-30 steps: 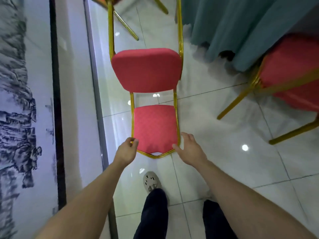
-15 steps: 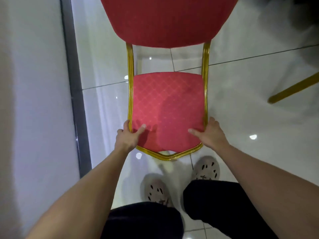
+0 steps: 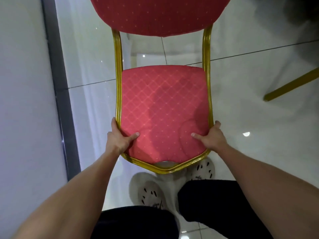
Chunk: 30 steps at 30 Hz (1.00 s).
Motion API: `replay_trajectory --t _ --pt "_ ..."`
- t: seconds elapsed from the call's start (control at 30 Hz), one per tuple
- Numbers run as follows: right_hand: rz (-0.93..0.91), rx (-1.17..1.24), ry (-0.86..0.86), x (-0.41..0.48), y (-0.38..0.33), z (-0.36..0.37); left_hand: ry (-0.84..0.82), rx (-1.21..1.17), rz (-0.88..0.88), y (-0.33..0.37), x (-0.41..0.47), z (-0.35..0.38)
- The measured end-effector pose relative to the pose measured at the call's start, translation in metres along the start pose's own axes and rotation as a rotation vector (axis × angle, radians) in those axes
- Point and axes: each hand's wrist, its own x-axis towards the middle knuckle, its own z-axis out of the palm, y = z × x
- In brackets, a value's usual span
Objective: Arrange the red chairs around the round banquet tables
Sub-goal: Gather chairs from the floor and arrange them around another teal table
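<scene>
A red chair (image 3: pixel 162 104) with a gold metal frame fills the middle of the head view, seen from behind and above; its padded backrest is nearest me and its seat reaches to the top edge. My left hand (image 3: pixel 119 137) grips the left side of the backrest frame, thumb pressed on the red fabric. My right hand (image 3: pixel 209 136) grips the right side the same way. The banquet table is out of view.
A pale wall with a dark vertical strip (image 3: pixel 58 94) runs down the left. A gold leg of another chair (image 3: pixel 291 87) slants in at the right. Glossy white floor tiles (image 3: pixel 241 107) lie underneath. My shoes (image 3: pixel 148 192) and dark trousers are below the chair.
One second ago my open hands were reaching for the backrest; both have closed on its frame. The chair now appears much closer and larger, and the teal tablecloth has left the view.
</scene>
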Motion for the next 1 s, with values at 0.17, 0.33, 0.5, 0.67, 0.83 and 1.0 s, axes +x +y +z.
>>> replay_trajectory --t 0.17,0.33,0.5,0.67,0.83,1.0 --pt "-0.015 0.037 -0.001 -0.127 -0.034 -0.079 -0.043 0.064 0.043 0.055 -0.116 -0.08" --pt "-0.098 0.014 0.032 -0.276 -0.096 -0.165 0.001 0.139 0.094 0.141 -0.233 -0.196" --pt "-0.17 0.012 0.103 -0.365 -0.183 -0.247 0.046 0.081 0.155 0.253 -0.29 -0.295" --pt "-0.273 -0.108 0.12 -0.418 -0.277 -0.331 0.132 -0.123 0.204 0.365 -0.317 -0.37" --pt "-0.554 -0.177 0.341 -0.43 -0.333 -0.362 0.207 -0.138 0.375 0.436 -0.319 -0.377" --pt "-0.603 -0.019 0.447 -0.386 -0.379 -0.394 0.316 -0.104 0.398 0.502 -0.288 -0.386"
